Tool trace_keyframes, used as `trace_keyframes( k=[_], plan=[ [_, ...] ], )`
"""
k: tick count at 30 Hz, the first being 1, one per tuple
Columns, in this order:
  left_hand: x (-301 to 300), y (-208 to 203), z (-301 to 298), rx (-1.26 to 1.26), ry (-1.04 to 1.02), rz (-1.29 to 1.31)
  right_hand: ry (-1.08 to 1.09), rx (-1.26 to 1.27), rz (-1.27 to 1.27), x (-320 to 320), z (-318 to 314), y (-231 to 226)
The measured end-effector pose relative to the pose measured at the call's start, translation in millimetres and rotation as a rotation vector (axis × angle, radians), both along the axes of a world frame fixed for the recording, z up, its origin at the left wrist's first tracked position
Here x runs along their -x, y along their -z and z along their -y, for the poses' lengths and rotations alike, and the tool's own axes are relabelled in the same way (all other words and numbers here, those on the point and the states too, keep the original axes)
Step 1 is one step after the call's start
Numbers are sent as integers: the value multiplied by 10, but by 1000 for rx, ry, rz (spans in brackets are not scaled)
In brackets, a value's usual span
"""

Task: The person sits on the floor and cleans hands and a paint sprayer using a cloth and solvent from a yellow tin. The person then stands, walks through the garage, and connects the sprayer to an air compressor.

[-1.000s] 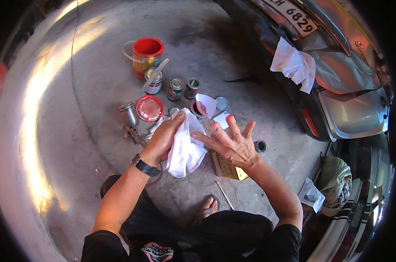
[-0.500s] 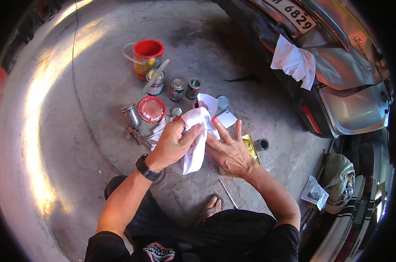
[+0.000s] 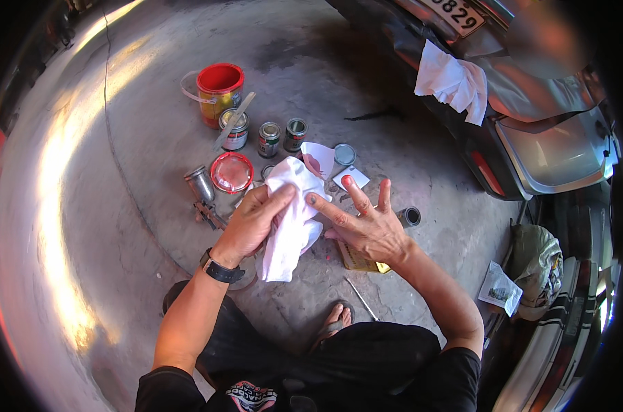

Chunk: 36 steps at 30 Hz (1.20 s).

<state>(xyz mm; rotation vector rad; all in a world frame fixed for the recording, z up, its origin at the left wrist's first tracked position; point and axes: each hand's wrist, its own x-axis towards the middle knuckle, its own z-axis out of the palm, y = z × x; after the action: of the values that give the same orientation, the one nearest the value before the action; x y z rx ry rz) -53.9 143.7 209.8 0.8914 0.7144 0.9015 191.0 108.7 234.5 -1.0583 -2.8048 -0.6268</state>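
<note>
A white cloth (image 3: 289, 237) hangs bunched from my left hand (image 3: 251, 223), its thumb pressed over the front and a black watch on the wrist. To the right of it, my right hand (image 3: 374, 226) is spread, with nothing seen in it. Its index fingertip comes up to the cloth's edge; whether it touches I cannot tell. One fingertip of that hand is stained red. Just beyond the cloth are a white paper cone with a reddish inside (image 3: 318, 160) and a white card (image 3: 351, 178). Below the right hand, partly covered, stands a yellow rectangular tin (image 3: 366, 262).
On the concrete floor stand a red-rimmed bucket (image 3: 221, 93), a can with a stir stick (image 3: 234, 127), small cans (image 3: 269, 139), a red-rimmed lid (image 3: 232, 172) and a spray gun (image 3: 203, 192). A damaged car bumper (image 3: 551, 154) with a white cloth (image 3: 452, 82) is at right.
The view has shifted slightly. My left hand has turned the white cloth, which now hangs lower and more spread out. My right hand's index finger now points toward the cloth, its fingers wider apart.
</note>
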Motion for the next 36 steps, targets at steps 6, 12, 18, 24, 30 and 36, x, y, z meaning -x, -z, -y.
trace_keyframes(
  k=[6,12,18,24,30,36],
  plan=[
    [-126,91,41,-387,-46,-210,-64,39,131,-94,30,32],
    [-293,225,80,-495,-214,-373,-123,16,159,11,44,28],
    [-196,206,44,-159,-139,-83,-162,154,-149,118,53,-10],
    [-99,95,17,-432,-17,-123,-173,319,-287,117,152,-147],
    [-26,-17,49,-426,-2,-59,-234,389,-403,215,232,-254],
    [-65,-68,98,-496,6,-235,-249,347,-211,197,212,-108]
  ],
)
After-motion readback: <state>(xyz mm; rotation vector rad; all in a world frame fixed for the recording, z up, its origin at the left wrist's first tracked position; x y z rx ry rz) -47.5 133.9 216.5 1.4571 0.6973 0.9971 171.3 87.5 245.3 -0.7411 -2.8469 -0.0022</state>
